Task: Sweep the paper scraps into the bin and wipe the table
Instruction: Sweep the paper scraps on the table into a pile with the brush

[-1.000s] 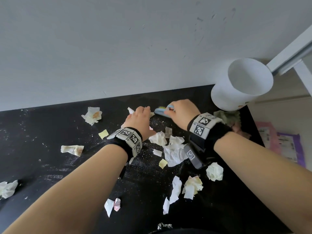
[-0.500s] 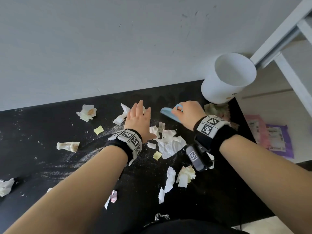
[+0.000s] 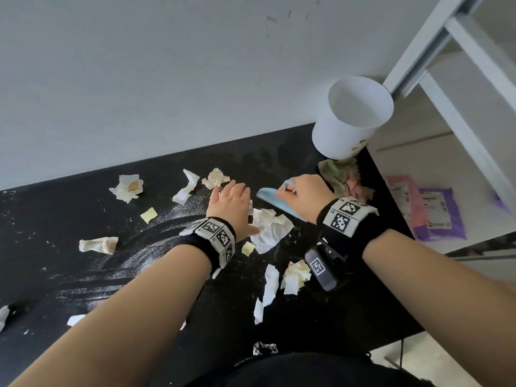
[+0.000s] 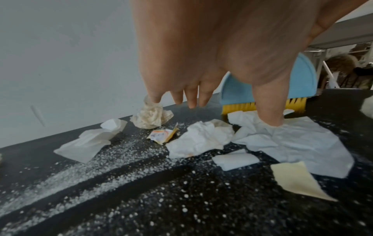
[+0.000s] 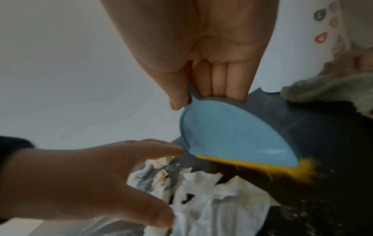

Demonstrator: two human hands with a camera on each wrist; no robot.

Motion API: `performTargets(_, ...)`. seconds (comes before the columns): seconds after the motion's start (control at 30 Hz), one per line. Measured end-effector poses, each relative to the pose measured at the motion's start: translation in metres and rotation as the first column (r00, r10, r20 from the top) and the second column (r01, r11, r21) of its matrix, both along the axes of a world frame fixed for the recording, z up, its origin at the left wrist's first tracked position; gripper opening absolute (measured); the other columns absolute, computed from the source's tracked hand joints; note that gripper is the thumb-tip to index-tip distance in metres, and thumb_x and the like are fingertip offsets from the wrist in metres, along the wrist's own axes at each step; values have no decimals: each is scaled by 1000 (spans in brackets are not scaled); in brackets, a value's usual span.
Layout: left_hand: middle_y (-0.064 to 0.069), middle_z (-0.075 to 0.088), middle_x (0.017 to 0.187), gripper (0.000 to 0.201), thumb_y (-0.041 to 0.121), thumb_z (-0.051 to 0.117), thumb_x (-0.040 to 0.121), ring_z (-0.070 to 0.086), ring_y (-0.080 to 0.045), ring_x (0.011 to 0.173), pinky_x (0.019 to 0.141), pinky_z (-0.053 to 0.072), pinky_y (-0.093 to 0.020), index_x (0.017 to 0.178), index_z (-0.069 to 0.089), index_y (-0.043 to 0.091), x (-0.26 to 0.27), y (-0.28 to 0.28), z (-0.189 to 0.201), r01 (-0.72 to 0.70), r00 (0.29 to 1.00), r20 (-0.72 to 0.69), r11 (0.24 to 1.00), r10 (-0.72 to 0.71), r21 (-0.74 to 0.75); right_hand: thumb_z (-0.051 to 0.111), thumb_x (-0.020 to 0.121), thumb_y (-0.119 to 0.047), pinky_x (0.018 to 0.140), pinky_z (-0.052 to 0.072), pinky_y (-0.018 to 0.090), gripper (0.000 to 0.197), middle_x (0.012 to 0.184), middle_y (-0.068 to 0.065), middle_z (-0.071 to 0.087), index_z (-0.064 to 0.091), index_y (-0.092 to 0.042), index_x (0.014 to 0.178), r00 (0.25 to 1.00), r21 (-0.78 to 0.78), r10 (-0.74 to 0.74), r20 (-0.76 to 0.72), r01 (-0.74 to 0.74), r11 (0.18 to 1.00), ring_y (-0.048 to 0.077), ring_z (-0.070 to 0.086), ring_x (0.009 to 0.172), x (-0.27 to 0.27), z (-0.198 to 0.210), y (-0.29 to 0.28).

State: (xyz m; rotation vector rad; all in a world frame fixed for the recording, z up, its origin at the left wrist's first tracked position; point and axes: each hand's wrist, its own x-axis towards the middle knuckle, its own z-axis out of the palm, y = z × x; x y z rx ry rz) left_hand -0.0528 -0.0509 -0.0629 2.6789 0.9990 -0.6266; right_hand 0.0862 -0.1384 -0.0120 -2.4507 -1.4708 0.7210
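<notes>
A black table is strewn with several crumpled paper scraps and white grains. My right hand grips a blue hand brush with yellow bristles, its bristles down on the table behind a large white scrap. My left hand is spread with straight fingers just left of the brush, thumb pressing on that white scrap. In the right wrist view the brush sits above the white paper. A white bin stands at the table's far right corner.
A greenish cloth lies crumpled between the bin and my right hand. A white wall runs along the table's far edge. Pink and purple packets lie on the floor right of the table. More scraps lie at left and near the front.
The left hand has opened from a loose curl to spread fingers and moved back toward the wall. The right hand with the brush shifted slightly right. The view tilted.
</notes>
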Motion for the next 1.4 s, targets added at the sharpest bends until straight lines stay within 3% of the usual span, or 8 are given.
performTargets(0.07, -1, 10, 158, 98, 59, 60, 82, 1, -20, 146, 118, 2, -46, 151, 10, 13, 0, -3, -1, 12, 1000, 1, 1000, -12, -11, 50, 92, -24, 63, 30, 29, 33, 68, 13, 54, 57, -1, 69, 992, 66, -78, -95, 84, 994, 23, 49, 67, 1, 4, -4)
performTargets(0.33, -3, 11, 158, 96, 60, 59, 82, 2, -22, 146, 118, 7, -44, 151, 11, 13, -2, -19, -4, 66, 998, 7, 998, -66, -22, 42, 96, -31, 72, 39, 31, 36, 99, 16, 66, 64, -3, 99, 977, 18, -159, 145, 158, 987, 32, 59, 97, 13, 0, -27)
performTargets(0.5, -3, 11, 158, 96, 59, 60, 82, 3, -21, 146, 119, 6, -43, 151, 12, 13, -2, -27, -8, 85, 996, 5, 996, -85, -34, 51, 92, -26, 58, 30, 23, 27, 68, 9, 53, 60, -7, 75, 986, 85, -157, -58, 162, 983, 22, 47, 71, -7, -2, -31)
performTargets(0.67, -5, 14, 156, 90, 56, 62, 82, 9, -24, 145, 118, 9, -41, 148, 18, 14, -8, -37, -10, 106, 994, 27, 994, -105, -24, 44, 96, -28, 72, 38, 34, 35, 89, 23, 63, 51, -6, 69, 951, 108, -276, 141, 263, 959, 34, 57, 88, 16, 11, -49)
performTargets(0.9, -9, 3, 158, 97, 57, 59, 84, 3, -27, 146, 119, 6, -43, 151, 6, 12, -19, -49, -13, 114, 993, -21, 993, -115, -13, 45, 95, -27, 76, 37, 31, 31, 100, 16, 67, 66, -5, 102, 988, 39, -155, 18, 154, 987, 31, 59, 98, -26, -11, -50)
performTargets(1.1, -8, 4, 159, 95, 57, 57, 86, 0, -27, 146, 119, 5, -43, 152, 3, 13, -22, -58, -11, 156, 988, -7, 988, -156, 14, 48, 95, -25, 75, 42, 35, 32, 79, 14, 62, 63, 0, 84, 945, 198, -326, 28, 314, 928, 29, 56, 82, -7, 15, -69)
performTargets(1.23, -8, 3, 159, 95, 57, 55, 86, -1, -26, 146, 118, 2, -43, 152, 2, 14, -21, -70, -12, 183, 983, 16, 983, -183, 18, 44, 96, -23, 65, 30, 30, 45, 80, 18, 59, 27, -16, 55, 883, 113, -446, 145, 433, 894, 35, 56, 85, 0, 13, -100)
performTargets(1.4, -8, 1, 159, 94, 57, 55, 87, -2, -26, 146, 118, 2, -43, 151, 2, 13, -30, -77, -15, 211, 977, 18, 977, -212, 17, 41, 97, -24, 68, 39, 35, 33, 80, 15, 62, 55, -3, 75, 889, 66, -455, 41, 452, 889, 34, 58, 83, -39, -5, -105)
